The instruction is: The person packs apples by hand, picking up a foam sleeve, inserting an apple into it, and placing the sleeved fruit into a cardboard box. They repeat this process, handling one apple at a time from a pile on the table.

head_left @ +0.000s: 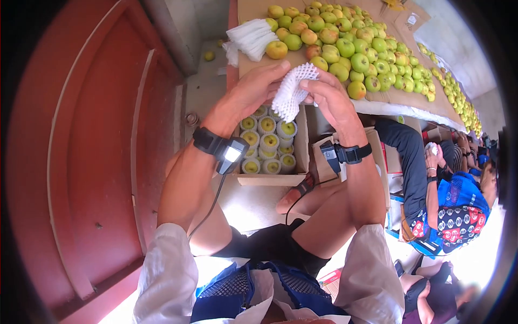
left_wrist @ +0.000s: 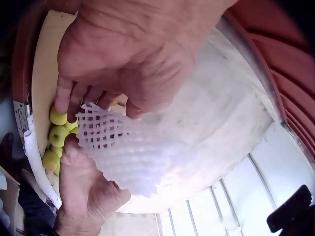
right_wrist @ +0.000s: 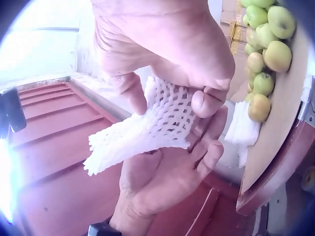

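Note:
A white foam net sleeve (head_left: 294, 93) hangs between my hands above a box of apples. My right hand (head_left: 333, 101) pinches it, thumb on the near side and fingers behind. In the right wrist view the sleeve (right_wrist: 142, 125) looks flat and slack, its wide mesh end at my right fingers (right_wrist: 199, 103). My left hand (head_left: 251, 92) is turned palm up beside the sleeve, its fingers loosely bent close to the mesh end and partly hidden by it. Below, the cardboard box (head_left: 272, 180) holds several apples (head_left: 268, 142), upright in white foam sleeves.
A large heap of green and reddish apples (head_left: 345, 47) covers the cardboard-topped table (head_left: 253, 63) ahead. At its left corner lies a stack of white foam sleeves (head_left: 252, 39). A red door (head_left: 91, 135) stands left. Another person (head_left: 453, 210) sits at right, near more boxes.

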The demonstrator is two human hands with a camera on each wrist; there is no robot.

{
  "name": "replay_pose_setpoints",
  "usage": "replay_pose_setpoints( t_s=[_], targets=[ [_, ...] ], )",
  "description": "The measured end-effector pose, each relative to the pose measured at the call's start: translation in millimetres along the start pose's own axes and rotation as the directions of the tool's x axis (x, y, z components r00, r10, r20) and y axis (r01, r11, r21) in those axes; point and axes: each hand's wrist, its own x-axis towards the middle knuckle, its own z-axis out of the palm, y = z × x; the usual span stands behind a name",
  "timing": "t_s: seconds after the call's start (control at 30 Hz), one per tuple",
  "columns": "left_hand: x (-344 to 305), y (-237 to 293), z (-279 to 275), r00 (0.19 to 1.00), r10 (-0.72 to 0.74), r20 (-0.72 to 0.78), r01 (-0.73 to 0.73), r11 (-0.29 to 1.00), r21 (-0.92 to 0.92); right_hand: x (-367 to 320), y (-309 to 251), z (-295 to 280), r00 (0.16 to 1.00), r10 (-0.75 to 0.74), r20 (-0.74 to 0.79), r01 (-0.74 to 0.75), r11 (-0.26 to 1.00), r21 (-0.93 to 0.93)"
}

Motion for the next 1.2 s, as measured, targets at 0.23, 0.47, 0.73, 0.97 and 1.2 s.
replay_pose_setpoints(
  t_s=[0.23,0.47,0.73,0.97,1.2],
  targets=[
    [0,2,-12,0.999,0.004,-0.038,-0.006,0.999,-0.039,1,1,-3,0.998,0.036,-0.056,-0.033,0.998,0.055],
    [-6,3,-10,0.996,-0.063,0.061,0.064,0.998,-0.003,2,5,-1,0.992,0.023,-0.127,-0.025,1.0,-0.012],
    [-11,8,-10,0.999,-0.046,0.004,0.045,0.993,0.111,0,9,-6,0.995,0.075,-0.062,-0.072,0.996,0.06],
    [-15,10,-7,0.998,-0.034,-0.055,0.04,0.994,0.105,-1,8,1,0.998,0.016,-0.061,-0.018,0.999,-0.032],
    [-12,3,-1,0.983,0.079,-0.165,-0.041,0.974,0.221,1,21,17,0.956,-0.212,-0.204,0.156,0.953,-0.259]
  ],
)
